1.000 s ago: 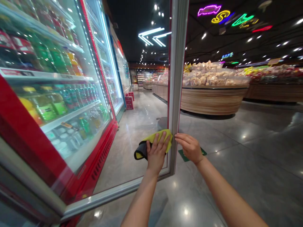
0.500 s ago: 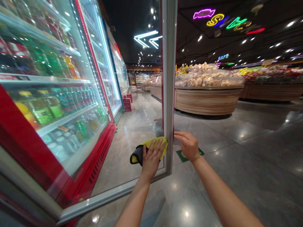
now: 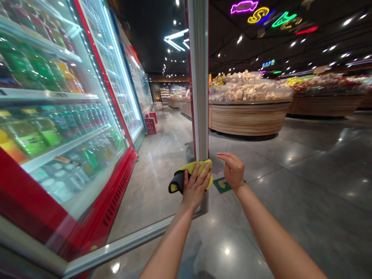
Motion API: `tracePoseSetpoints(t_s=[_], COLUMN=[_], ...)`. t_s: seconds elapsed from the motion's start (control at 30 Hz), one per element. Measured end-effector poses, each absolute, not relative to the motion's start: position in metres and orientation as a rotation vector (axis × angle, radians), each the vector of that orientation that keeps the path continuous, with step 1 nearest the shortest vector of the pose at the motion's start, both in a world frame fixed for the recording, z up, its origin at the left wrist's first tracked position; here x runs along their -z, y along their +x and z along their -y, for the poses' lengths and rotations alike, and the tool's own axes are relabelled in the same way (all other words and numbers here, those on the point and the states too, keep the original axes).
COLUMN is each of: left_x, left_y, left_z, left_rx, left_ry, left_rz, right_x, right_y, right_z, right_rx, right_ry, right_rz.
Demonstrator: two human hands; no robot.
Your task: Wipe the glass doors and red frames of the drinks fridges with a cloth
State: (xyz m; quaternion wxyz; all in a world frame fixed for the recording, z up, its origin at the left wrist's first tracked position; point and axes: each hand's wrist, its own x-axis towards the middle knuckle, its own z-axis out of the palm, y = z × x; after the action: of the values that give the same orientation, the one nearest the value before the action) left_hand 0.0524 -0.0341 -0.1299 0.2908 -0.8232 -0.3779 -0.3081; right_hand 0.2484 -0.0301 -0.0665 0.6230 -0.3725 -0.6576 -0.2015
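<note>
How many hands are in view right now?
2: left hand spread on the cloth at the door frame; right hand beside the frame, holding nothing visible.

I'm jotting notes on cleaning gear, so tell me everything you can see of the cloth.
The cloth is yellow and dark grey with black edging and looks soft. It is folded, its left end curling to show yellow inside. The left hand lies over it with fingers spread, seemingly pressing it against the upright frame, low down, where it also overlaps the glass. The right hand is apart from it.
</note>
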Motion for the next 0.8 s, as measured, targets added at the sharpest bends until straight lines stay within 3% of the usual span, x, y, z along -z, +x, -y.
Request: tracePoseSetpoints(t_s=[0.2,0.33,0.5,0.7,0.8], left_x=[0.222,0.199,0.153,0.222,0.224], left_y=[0.018,0.015,0.033,0.003,-0.011], left_z=[0.058,0.048,0.032,0.049,0.052], left_rx=[0.667,0.640,0.748,0.689,0.667], left_ry=[-2.177,-2.220,-2.186,-2.149,-2.149], left_rz=[0.808,0.775,1.117,0.971,0.866], right_x=[0.062,0.049,0.033,0.025,0.024], right_y=[0.245,0.244,0.234,0.209,0.199], right_z=[0.034,0.041,0.049,0.056,0.057], right_rx=[0.436,0.424,0.408,0.412,0.439], right_ry=[-0.848,-0.808,-0.777,-0.702,-0.707], right_rz=[1.509,1.460,1.436,1.567,1.659])
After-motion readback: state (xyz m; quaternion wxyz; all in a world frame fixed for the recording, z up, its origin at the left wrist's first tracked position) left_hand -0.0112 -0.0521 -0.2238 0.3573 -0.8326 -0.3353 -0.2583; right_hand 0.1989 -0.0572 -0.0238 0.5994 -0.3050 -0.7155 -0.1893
